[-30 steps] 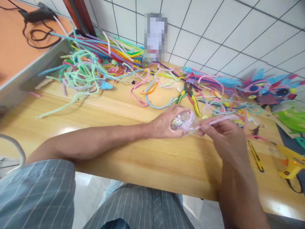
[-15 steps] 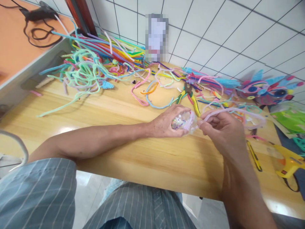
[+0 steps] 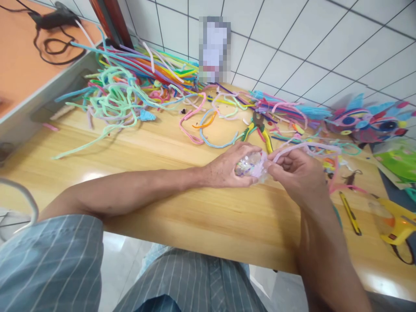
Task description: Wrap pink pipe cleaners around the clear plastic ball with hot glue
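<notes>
Wooden table [image 3: 195, 225]: left grip [image 3: 221, 168] clasps a clear container [image 3: 249, 163] of colourful bits [image 3: 242, 168]; right grip [image 3: 298, 175] pinches a lilac strand [image 3: 326, 147].

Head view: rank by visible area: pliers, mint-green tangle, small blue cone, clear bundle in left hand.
1. Mint-green tangle
2. Clear bundle and pliers: unsure, similar areas; bundle partly covered and nearer the camera
3. Blue cone

Black corded device [image 3: 56, 18] on an orange surface [image 3: 16, 73], white tiled wall [image 3: 292, 37], yellow cutter [image 3: 350, 213] near a yellow glue gun [image 3: 399, 223]
</notes>
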Motion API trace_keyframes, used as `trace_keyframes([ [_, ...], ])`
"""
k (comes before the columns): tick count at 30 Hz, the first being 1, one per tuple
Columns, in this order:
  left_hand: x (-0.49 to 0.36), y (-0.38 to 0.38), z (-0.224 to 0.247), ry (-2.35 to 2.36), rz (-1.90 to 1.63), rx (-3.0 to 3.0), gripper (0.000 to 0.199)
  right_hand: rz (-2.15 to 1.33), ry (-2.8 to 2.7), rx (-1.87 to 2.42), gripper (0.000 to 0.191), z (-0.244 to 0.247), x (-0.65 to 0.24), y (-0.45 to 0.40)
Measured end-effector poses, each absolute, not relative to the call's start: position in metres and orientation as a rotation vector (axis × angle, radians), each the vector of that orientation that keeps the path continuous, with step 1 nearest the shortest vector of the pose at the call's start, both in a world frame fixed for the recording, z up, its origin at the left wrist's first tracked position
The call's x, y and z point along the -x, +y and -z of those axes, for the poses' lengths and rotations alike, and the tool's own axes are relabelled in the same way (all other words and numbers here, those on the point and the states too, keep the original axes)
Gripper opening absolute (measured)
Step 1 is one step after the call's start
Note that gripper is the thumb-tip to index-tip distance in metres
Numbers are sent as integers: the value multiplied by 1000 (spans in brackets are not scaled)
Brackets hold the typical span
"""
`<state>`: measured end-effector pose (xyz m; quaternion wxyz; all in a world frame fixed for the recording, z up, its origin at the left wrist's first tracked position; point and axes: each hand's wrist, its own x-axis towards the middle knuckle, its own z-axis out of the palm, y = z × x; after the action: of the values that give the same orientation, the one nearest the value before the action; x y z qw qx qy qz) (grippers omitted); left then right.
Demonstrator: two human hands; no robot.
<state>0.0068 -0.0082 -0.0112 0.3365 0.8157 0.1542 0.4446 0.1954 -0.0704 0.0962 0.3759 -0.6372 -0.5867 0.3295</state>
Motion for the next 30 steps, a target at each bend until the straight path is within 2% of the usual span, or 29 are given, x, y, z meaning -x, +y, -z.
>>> trace_keyframes([
  [14,-8,-12,3,430,-1153,-2077,60,-787,-1557,1617,24,-89,-198,-71],
  [21,-7,-14,-3,521,-1056,-2006,57,-870,-1530,1580,31,-95,-200,-71],
  [26,-5,-12,-4,503,-1000,-1975,59,-1020,-1716,1515,32,-103,-217,-71],
  [30,-4,-11,-6,480,-984,-1990,57,-967,-1878,1468,29,-101,-223,-70],
])
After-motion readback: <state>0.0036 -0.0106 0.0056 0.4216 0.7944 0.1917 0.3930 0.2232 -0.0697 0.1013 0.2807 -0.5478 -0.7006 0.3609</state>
